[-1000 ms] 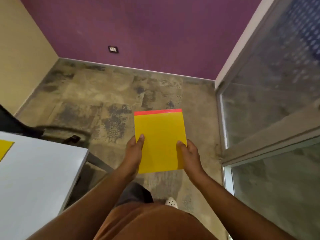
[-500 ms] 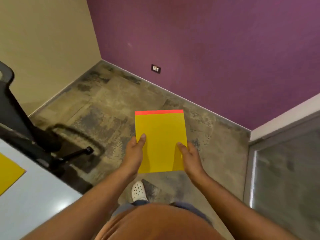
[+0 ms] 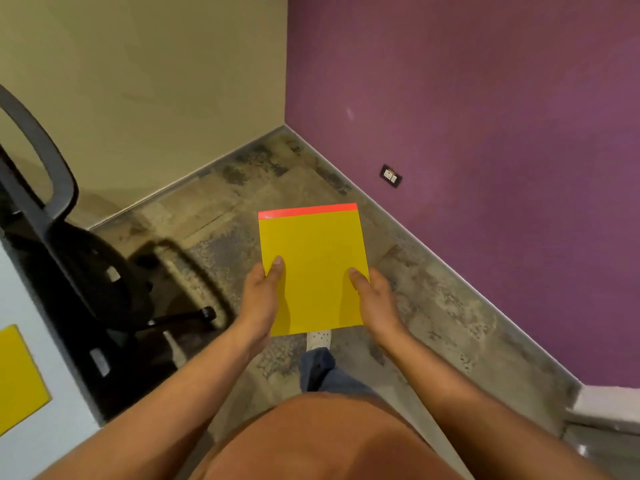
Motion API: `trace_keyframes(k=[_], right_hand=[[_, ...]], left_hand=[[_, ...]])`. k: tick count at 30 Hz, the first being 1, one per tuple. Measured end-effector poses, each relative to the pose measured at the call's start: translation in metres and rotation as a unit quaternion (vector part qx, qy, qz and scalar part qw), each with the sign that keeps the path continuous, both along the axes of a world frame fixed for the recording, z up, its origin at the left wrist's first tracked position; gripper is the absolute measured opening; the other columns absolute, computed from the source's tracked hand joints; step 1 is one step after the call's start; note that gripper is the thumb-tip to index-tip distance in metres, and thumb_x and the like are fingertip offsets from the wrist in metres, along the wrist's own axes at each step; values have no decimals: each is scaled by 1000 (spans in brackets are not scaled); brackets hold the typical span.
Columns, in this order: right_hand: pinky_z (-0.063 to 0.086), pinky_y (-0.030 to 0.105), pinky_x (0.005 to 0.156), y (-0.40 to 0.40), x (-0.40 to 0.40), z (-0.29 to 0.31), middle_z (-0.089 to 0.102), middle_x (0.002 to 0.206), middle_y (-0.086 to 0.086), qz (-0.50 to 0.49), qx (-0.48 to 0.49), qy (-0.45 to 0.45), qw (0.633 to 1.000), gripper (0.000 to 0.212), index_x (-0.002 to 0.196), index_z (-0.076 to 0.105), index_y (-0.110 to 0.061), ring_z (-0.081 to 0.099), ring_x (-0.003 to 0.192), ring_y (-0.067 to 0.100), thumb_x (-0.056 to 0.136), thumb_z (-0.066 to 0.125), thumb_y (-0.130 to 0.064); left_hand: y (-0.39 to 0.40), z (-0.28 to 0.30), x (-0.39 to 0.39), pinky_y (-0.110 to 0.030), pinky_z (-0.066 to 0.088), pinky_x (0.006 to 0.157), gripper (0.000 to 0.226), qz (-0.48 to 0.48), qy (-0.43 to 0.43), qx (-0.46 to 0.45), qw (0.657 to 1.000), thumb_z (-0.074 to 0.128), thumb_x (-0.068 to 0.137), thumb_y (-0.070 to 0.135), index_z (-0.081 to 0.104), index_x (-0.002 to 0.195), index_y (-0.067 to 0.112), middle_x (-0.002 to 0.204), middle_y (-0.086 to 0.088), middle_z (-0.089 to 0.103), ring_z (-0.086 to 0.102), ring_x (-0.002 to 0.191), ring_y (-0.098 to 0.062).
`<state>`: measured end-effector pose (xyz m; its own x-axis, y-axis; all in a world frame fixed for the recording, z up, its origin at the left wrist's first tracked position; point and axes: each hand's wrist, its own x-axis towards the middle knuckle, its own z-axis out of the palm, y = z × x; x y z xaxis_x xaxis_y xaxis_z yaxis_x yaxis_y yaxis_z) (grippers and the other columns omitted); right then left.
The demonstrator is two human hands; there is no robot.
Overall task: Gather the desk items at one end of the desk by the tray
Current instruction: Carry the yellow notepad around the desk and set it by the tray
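Note:
A yellow pad with a red strip along its top edge (image 3: 313,268) is held flat in front of me over the floor. My left hand (image 3: 261,299) grips its left side, thumb on top. My right hand (image 3: 375,299) grips its right side the same way. The white desk (image 3: 45,445) shows only as a corner at the lower left, and a second yellow sheet (image 3: 17,379) lies on it at the frame's edge. No tray is in view.
A black office chair (image 3: 90,271) stands between the desk and the beige wall, left of my hands. A purple wall with a socket (image 3: 391,176) runs along the right. Patchy carpet floor (image 3: 433,306) lies ahead, my foot (image 3: 318,337) under the pad.
My view has swung left: the glass partition has left the frame, the chair and room corner have come in. The pad stays held in both hands as before.

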<state>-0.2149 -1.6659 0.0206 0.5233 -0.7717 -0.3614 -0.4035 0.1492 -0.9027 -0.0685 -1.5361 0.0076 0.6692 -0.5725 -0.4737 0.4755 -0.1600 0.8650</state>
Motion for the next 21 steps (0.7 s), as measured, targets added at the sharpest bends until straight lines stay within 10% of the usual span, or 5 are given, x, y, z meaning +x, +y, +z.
trace_keyframes(k=[4, 13, 21], right_hand=[[46, 54, 112, -66, 68, -5, 69, 132, 9, 58, 6, 11, 998, 30, 132, 62, -8, 63, 126, 28, 110, 53, -26], [33, 43, 124, -163, 247, 3, 54, 155, 11, 199, -21, 10, 980, 42, 148, 51, -3, 46, 147, 26, 110, 52, -20], [34, 49, 123, -190, 429, -13, 56, 151, 13, 284, -13, 15, 959, 41, 147, 53, -2, 49, 144, 27, 110, 51, -22]], left_hand=[[-51, 0, 56, -57, 56, 105, 30, 46, -2, 19, 999, 48, 112, 32, 65, 134, 20, 127, -2, 77, 74, 116, -27], [-115, 5, 190, -24, 61, 74, 25, 181, -7, 18, 983, 46, 113, 28, 70, 121, 23, 115, 4, 81, 78, 101, -13], [-135, -24, 343, -48, 50, 113, 26, 285, -5, 10, 958, 45, 113, 21, 68, 126, 18, 123, -2, 78, 71, 121, -25]])
